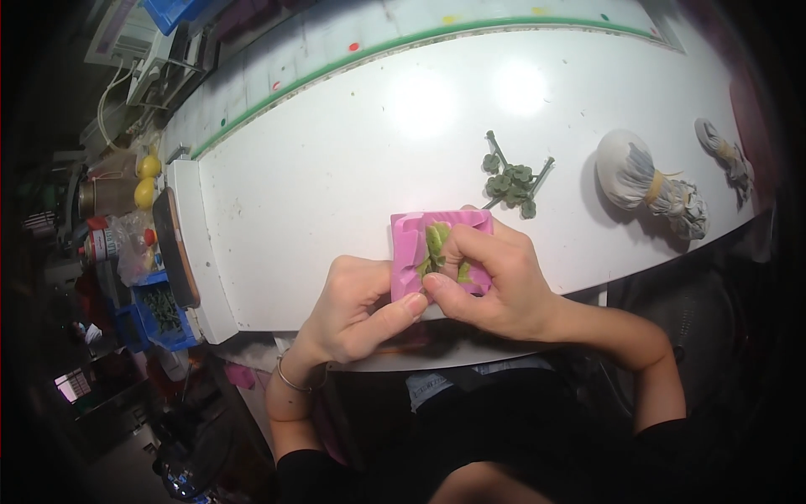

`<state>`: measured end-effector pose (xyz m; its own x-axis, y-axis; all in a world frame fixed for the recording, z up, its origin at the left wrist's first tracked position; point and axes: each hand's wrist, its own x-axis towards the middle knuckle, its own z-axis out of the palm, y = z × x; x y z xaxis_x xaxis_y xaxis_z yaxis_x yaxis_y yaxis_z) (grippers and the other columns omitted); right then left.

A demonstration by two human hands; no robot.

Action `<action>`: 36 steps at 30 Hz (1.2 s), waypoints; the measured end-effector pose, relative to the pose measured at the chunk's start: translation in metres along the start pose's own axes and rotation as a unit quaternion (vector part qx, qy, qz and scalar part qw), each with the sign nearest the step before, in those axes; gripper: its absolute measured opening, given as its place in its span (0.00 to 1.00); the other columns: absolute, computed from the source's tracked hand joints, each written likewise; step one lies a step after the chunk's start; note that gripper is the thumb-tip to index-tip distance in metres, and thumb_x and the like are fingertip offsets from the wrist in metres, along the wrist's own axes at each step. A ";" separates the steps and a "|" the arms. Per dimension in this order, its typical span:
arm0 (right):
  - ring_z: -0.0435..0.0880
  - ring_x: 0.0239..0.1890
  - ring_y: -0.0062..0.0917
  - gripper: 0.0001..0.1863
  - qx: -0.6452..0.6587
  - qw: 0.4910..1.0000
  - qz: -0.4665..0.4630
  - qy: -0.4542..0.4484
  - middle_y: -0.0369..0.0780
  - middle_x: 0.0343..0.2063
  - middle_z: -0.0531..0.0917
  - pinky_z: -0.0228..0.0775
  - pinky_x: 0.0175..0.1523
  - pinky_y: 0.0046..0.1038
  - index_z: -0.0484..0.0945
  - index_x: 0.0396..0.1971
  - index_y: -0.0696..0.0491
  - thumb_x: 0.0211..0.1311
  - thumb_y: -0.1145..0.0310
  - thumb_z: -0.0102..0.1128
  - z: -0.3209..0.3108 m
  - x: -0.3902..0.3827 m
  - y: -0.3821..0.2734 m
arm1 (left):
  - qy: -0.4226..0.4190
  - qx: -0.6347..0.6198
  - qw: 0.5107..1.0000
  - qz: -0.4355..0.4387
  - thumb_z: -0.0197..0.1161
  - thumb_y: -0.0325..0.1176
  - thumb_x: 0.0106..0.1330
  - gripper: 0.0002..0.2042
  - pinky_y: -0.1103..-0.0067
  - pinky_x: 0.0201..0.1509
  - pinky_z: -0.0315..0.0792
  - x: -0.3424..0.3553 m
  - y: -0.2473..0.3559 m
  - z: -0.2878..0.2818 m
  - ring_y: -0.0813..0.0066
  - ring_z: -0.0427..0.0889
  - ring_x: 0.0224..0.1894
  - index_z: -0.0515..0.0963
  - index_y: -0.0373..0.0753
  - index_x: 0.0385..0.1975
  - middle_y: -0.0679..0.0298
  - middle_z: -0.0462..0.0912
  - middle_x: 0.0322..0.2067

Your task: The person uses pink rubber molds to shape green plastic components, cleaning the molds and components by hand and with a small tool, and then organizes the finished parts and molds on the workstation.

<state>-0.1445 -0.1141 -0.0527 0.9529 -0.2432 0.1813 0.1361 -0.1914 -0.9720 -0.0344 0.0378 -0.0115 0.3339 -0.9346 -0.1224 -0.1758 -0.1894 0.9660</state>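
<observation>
My left hand [361, 307] grips the left and lower side of a pink, soft-looking mould [406, 239], thumb along its near edge. My right hand [499, 281] is on the mould's right, its finger and thumb closed on a yellow-green moulded piece [437, 239] inside; the pinched part is partly hidden. Beyond the mould lies a dark green branched piece with small rounded leaves [512, 181] on the white tabletop [319, 176]. To the right are two white wrapped bundles, a large one [625, 172] with a yellowish tie and a smaller one [718, 143].
At the left end, a phone-like dark slab [178, 248] leans on a white ledge. Beyond it are two yellow balls [146, 181], a red-and-white can [105, 244], plastic bags [134, 260] and a blue bin [176, 338] of green pieces. A green-edged strip [302, 82] runs along the back.
</observation>
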 end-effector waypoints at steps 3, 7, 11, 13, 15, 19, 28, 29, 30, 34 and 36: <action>0.70 0.24 0.26 0.10 -0.008 1.000 -0.003 0.006 0.38 0.19 0.72 0.64 0.28 0.24 0.69 0.18 0.56 0.47 0.70 0.62 0.000 -0.001 0.000 | 0.015 -0.002 1.000 -0.003 0.54 0.31 0.57 0.09 0.81 0.19 0.62 -0.004 -0.001 0.000 0.75 0.69 0.14 0.75 0.30 0.23 0.60 0.72 0.13; 0.70 0.24 0.26 0.10 -0.002 1.000 -0.007 0.002 0.38 0.19 0.72 0.64 0.29 0.25 0.69 0.18 0.56 0.47 0.70 0.62 0.000 -0.002 0.001 | 0.060 -0.027 0.997 -0.045 0.56 0.30 0.56 0.08 0.81 0.19 0.62 -0.012 0.000 0.001 0.76 0.68 0.13 0.75 0.30 0.23 0.62 0.72 0.12; 0.72 0.23 0.22 0.08 0.045 0.998 0.040 -0.015 0.37 0.18 0.72 0.66 0.27 0.22 0.70 0.20 0.57 0.53 0.71 0.59 -0.003 -0.003 0.001 | 0.095 -0.001 0.995 -0.038 0.57 0.31 0.55 0.09 0.82 0.20 0.62 -0.014 -0.004 0.010 0.75 0.69 0.15 0.75 0.29 0.24 0.61 0.73 0.15; 0.73 0.22 0.20 0.08 0.116 0.988 0.103 -0.009 0.37 0.19 0.72 0.67 0.26 0.20 0.70 0.21 0.58 0.57 0.72 0.56 -0.002 -0.004 -0.003 | 0.253 0.106 0.960 0.051 0.57 0.31 0.55 0.10 0.81 0.23 0.63 -0.010 -0.014 0.020 0.75 0.71 0.20 0.75 0.28 0.25 0.58 0.74 0.19; 0.75 0.22 0.18 0.08 0.188 0.968 0.163 -0.010 0.37 0.19 0.73 0.69 0.25 0.18 0.70 0.22 0.59 0.60 0.73 0.52 0.002 -0.005 -0.008 | 0.294 0.172 0.938 0.060 0.61 0.43 0.57 0.20 0.81 0.32 0.69 -0.011 -0.032 0.021 0.74 0.75 0.31 0.73 0.28 0.36 0.56 0.76 0.31; 0.78 0.25 0.23 0.13 0.277 0.952 0.122 -0.041 0.44 0.25 0.75 0.75 0.28 0.22 0.66 0.29 0.61 0.69 0.68 0.37 0.010 -0.013 -0.019 | 0.307 -0.110 0.941 0.087 0.60 0.71 0.36 0.53 0.74 0.50 0.71 0.010 -0.028 0.042 0.67 0.74 0.47 0.61 0.28 0.53 0.55 0.72 0.43; 0.70 0.13 0.13 0.13 0.225 0.927 0.224 -0.200 0.33 0.11 0.72 0.64 0.21 0.17 0.71 0.48 0.54 0.67 0.72 0.42 -0.012 -0.031 -0.050 | 0.318 -0.572 0.755 0.046 0.21 0.75 0.52 0.48 0.71 0.40 0.73 0.018 -0.007 0.047 0.67 0.77 0.33 0.63 0.32 0.50 0.59 0.72 0.25; 0.69 0.12 0.13 0.13 0.148 0.948 0.224 -0.173 0.34 0.11 0.72 0.62 0.20 0.17 0.72 0.47 0.55 0.65 0.72 0.46 -0.021 -0.027 -0.060 | 0.260 -0.560 0.784 0.067 0.22 0.74 0.54 0.47 0.72 0.38 0.74 0.013 -0.015 0.042 0.68 0.77 0.31 0.63 0.32 0.50 0.59 0.73 0.25; 0.70 0.14 0.14 0.14 0.061 0.977 0.157 -0.128 0.35 0.14 0.73 0.62 0.21 0.18 0.73 0.47 0.56 0.62 0.71 0.50 -0.032 -0.023 -0.059 | 0.199 -0.544 0.810 0.087 0.22 0.72 0.56 0.45 0.73 0.37 0.74 0.010 -0.019 0.041 0.69 0.77 0.29 0.64 0.33 0.50 0.59 0.74 0.25; 0.72 0.31 0.24 0.15 -0.099 0.990 -0.094 0.024 0.41 0.31 0.73 0.64 0.30 0.22 0.73 0.38 0.57 0.52 0.66 0.61 -0.038 0.020 -0.053 | 0.202 -0.407 0.890 0.036 0.29 0.68 0.59 0.43 0.78 0.30 0.75 0.009 0.006 0.057 0.73 0.77 0.26 0.50 0.34 0.61 0.54 0.76 0.31; 0.71 0.33 0.25 0.11 -0.028 0.995 -0.089 -0.019 0.41 0.32 0.73 0.64 0.36 0.22 0.72 0.35 0.58 0.59 0.65 0.54 -0.034 0.027 -0.050 | 0.188 -0.327 0.924 0.061 0.31 0.72 0.55 0.49 0.74 0.42 0.71 0.013 0.016 0.057 0.69 0.74 0.39 0.41 0.32 0.64 0.53 0.71 0.43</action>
<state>-0.1344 -0.1434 0.0057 0.9249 -0.1646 0.3426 0.2890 -0.2810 -0.9152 -0.0860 0.0053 -0.0110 0.6682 -0.7431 -0.0348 0.3227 0.2474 0.9136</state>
